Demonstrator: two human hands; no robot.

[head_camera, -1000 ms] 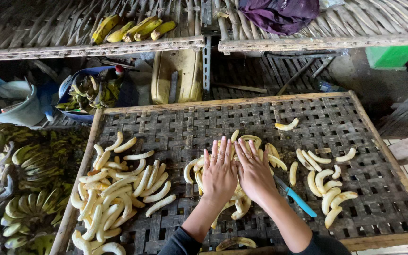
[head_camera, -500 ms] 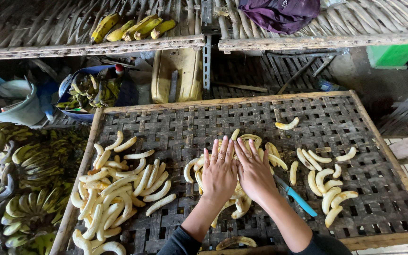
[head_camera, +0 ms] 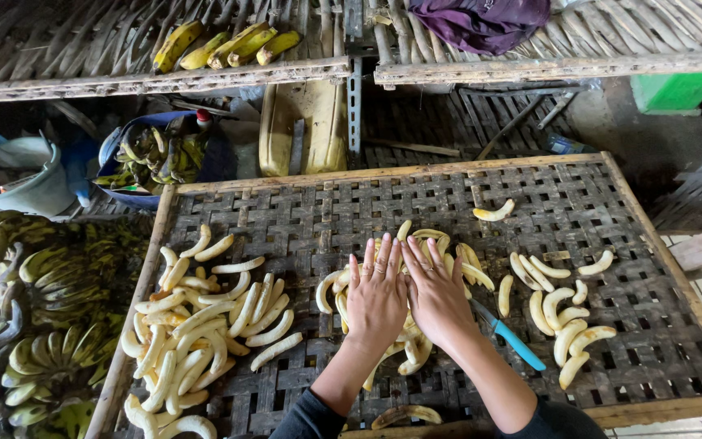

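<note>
Nothing has shifted since a second ago: my left hand point(head_camera: 375, 297) and right hand point(head_camera: 436, 293) stay flat, fingers spread, grasping nothing, pressing the peeled bananas point(head_camera: 416, 341) mid-rack. I judge I'm flattening them; next calls for even pressure. Woven bamboo rack point(head_camera: 302, 203), knife point(head_camera: 509, 337) right, shed clutter far.

The counter point(head_camera: 546, 187) is a woven mat of dark, rough strips in a pale wooden frame. The peeled bananas point(head_camera: 205, 325) on it look soft, creamy and matt. Both hands point(head_camera: 406, 297) lie flat on a pile of them. The knife point(head_camera: 507, 335) on the right has a smooth blue plastic handle. The far shelf point(head_camera: 156, 81) is made of dry, rough sticks, and a purple cloth point(head_camera: 481, 20) lies on it. The yellow can point(head_camera: 302, 126) looks like scuffed, dull plastic. The unpeeled bananas point(head_camera: 34, 325) on the left have smooth green skin.
</note>
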